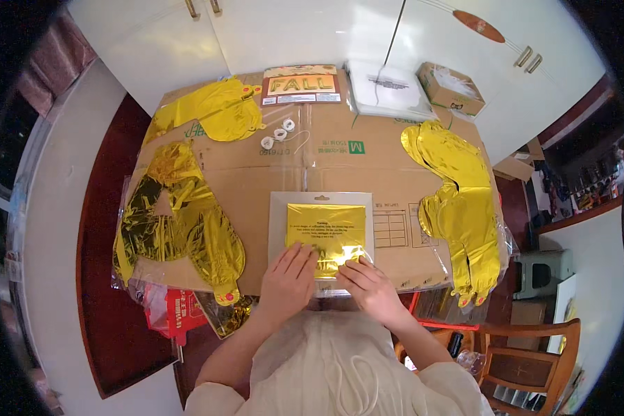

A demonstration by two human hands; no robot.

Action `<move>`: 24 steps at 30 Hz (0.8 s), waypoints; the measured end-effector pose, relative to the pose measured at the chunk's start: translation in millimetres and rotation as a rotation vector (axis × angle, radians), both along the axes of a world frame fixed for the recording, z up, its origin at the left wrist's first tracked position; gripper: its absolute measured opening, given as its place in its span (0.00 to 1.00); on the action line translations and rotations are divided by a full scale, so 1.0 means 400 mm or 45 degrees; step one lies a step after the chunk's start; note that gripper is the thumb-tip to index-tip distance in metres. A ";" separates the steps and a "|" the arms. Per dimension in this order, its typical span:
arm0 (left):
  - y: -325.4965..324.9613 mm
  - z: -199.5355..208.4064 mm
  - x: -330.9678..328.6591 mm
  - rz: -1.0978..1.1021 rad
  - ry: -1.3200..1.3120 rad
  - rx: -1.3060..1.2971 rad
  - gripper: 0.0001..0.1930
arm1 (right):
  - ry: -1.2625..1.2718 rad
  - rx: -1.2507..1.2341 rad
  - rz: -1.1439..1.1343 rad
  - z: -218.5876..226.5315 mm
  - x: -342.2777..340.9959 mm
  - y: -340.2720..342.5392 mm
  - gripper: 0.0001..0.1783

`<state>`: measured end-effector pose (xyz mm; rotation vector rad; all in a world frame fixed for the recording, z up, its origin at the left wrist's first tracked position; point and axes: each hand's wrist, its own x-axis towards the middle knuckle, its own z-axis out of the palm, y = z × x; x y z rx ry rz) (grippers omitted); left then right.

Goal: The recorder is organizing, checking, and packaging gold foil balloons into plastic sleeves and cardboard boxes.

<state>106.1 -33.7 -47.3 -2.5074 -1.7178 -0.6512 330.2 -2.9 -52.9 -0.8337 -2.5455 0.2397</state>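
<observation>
A flat clear packet with a pale border (pixel 277 229) lies near the front edge of the cardboard, a folded gold foil sheet (pixel 326 236) inside it. My left hand (pixel 292 277) rests on the packet's lower left, fingers stretched over the foil. On its lower right, the fingertips of my right hand (pixel 367 284) lie flat near the edge. To the left is a deflated gold foil balloon shaped like an A (pixel 211 225). Several more flat gold foil balloons lie on the right (pixel 475 208), and another gold balloon (pixel 232 114) is at the back left.
Flattened cardboard (pixel 256 173) covers the table. At the back are a printed card (pixel 301 87), white bags (pixel 388 90) and a small open box (pixel 454 90). White ribbon rolls (pixel 279 134) sit in front of them. A wooden chair (pixel 534 360) stands at the right, below a grey stool (pixel 544 274).
</observation>
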 end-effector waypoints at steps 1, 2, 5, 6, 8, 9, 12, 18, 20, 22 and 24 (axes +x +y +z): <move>0.016 -0.002 0.006 0.002 0.030 0.003 0.23 | -0.002 -0.003 0.002 0.001 0.000 -0.001 0.16; 0.030 -0.006 0.010 0.002 0.059 0.003 0.24 | -0.006 -0.008 0.002 0.002 0.000 -0.002 0.16; 0.065 -0.023 0.011 -0.028 0.045 -0.092 0.28 | -0.030 0.010 0.004 -0.003 0.004 -0.003 0.16; 0.070 -0.021 0.012 -0.034 0.058 -0.113 0.29 | -0.025 0.002 0.004 -0.003 0.006 -0.003 0.15; 0.078 -0.016 0.014 -0.046 0.085 -0.155 0.30 | -0.016 -0.012 0.002 0.002 0.009 -0.003 0.15; 0.079 -0.021 0.016 -0.042 0.095 -0.171 0.31 | 0.025 0.024 -0.030 0.007 0.010 -0.001 0.15; 0.075 -0.040 0.015 -0.033 0.127 -0.211 0.33 | 0.084 0.119 -0.110 0.014 0.019 -0.001 0.17; 0.076 -0.027 0.020 0.000 0.169 -0.209 0.31 | 0.070 0.213 -0.131 0.008 0.047 -0.010 0.17; 0.077 -0.025 0.019 -0.001 0.163 -0.218 0.32 | 0.081 0.206 -0.145 0.004 0.045 -0.011 0.17; 0.077 -0.025 0.019 -0.009 0.162 -0.227 0.33 | 0.067 0.207 -0.153 0.000 0.046 -0.014 0.16; 0.078 -0.020 0.016 -0.022 0.166 -0.248 0.35 | 0.057 0.198 -0.154 -0.001 0.045 -0.015 0.16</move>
